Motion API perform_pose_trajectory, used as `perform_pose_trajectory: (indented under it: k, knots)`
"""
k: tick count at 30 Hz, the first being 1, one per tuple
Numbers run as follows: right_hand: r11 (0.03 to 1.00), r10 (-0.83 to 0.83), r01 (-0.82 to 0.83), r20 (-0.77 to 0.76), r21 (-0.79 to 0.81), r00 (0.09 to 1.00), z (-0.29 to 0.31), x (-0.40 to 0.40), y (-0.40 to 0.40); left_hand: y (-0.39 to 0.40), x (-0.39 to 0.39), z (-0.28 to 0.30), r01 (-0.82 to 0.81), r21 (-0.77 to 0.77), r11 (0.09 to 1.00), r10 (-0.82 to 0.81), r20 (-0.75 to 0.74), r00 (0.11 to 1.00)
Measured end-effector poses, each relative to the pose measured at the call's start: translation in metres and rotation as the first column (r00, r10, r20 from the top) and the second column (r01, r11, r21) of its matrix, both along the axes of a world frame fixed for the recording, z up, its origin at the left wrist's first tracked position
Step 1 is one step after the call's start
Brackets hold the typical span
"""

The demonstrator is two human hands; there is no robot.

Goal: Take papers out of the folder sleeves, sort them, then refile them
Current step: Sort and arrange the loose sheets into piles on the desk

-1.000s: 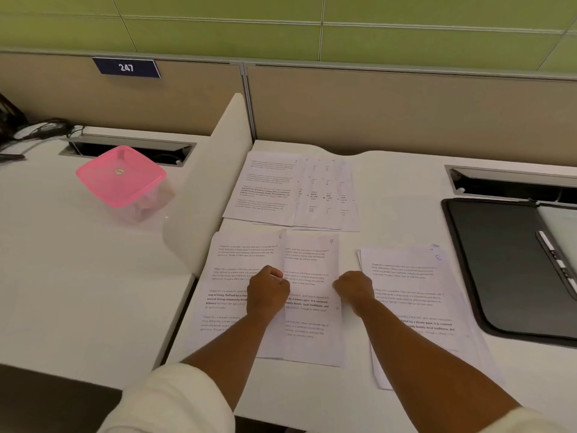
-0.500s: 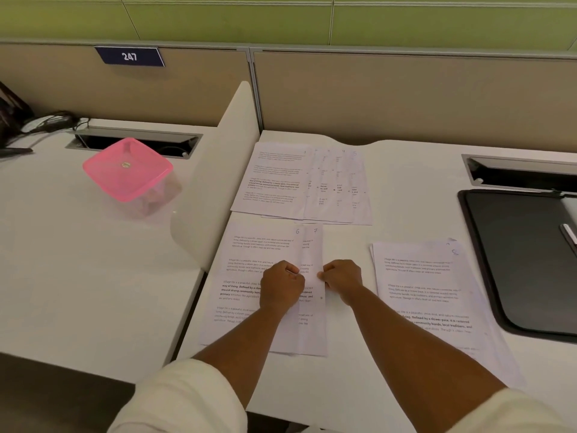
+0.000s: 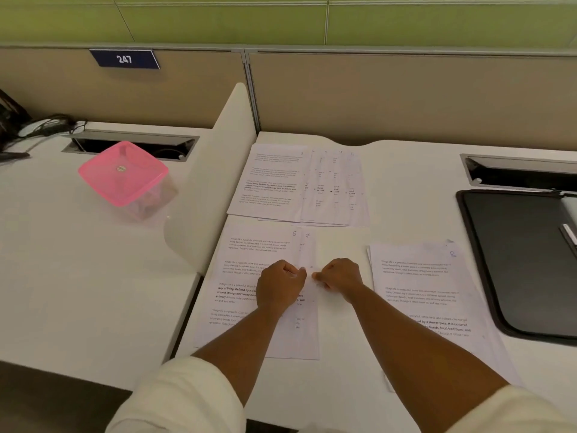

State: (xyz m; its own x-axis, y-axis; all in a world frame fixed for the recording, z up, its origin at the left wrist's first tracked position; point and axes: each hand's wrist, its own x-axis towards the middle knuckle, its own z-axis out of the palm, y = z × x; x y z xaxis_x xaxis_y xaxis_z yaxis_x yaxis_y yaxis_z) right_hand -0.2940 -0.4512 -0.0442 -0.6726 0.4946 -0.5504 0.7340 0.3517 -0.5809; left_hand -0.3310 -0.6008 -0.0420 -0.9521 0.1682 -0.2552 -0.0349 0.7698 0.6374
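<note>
The fingers of the left hand are curled under, knuckles up, and rest on the sheet marked 6, with the fingertips near that sheet's right edge. Whether they pinch the paper or only press it cannot be told. The right hand is curled the same way, just beside the left, its fingertips at the right edge of the sheet marked 7; a pinch cannot be made out there either. The two hands nearly touch over the narrow strip of sheet 7 that shows from under sheet 6.

Both sheets lie flat on the white desk, near its left edge. Just beyond them lies a fanned row of sheets, overlapping left to right. To the right, apart from the hands, a stack topped by the sheet marked 8 lies under the right forearm. Further right, the black folder lies open, partly cut off by the frame edge.

A low white divider separates this desk from the neighbouring one, where a clear box with a pink lid stands. On the partition behind hangs a blue plate reading 247.
</note>
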Motion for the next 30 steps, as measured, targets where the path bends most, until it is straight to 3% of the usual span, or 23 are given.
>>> perform_pose_trajectory:
  k: [7, 17, 23, 26, 30]
  knots:
    - [0.996, 0.000, 0.000, 0.000, 0.088, 1.000, 0.009, 0.024, 0.050, 0.033, 0.001, 0.013, 0.060, 0.006, 0.998, -0.060, 0.016, 0.998]
    - [0.958, -0.223, 0.221, -0.010, 0.185, 0.975, 0.018, 0.095, 0.127, 0.095, 0.021, 0.018, 0.236, -0.054, 0.970, -0.222, 0.197, 0.955]
    - [0.843, -0.397, 0.405, -0.098, 0.355, 0.913, 0.017, 0.129, 0.158, 0.127, 0.042, 0.020, 0.281, -0.072, 0.957, -0.244, 0.328, 0.913]
    - [0.825, -0.400, 0.363, -0.005, 0.433, 0.916, 0.016, 0.143, 0.169, 0.135, 0.052, 0.018, 0.291, -0.098, 0.952, -0.244, 0.336, 0.910]
    - [0.865, -0.410, 0.347, 0.111, 0.363, 0.905, 0.014, 0.156, 0.177, 0.141, 0.066, 0.018, 0.279, -0.108, 0.954, -0.229, 0.332, 0.915]
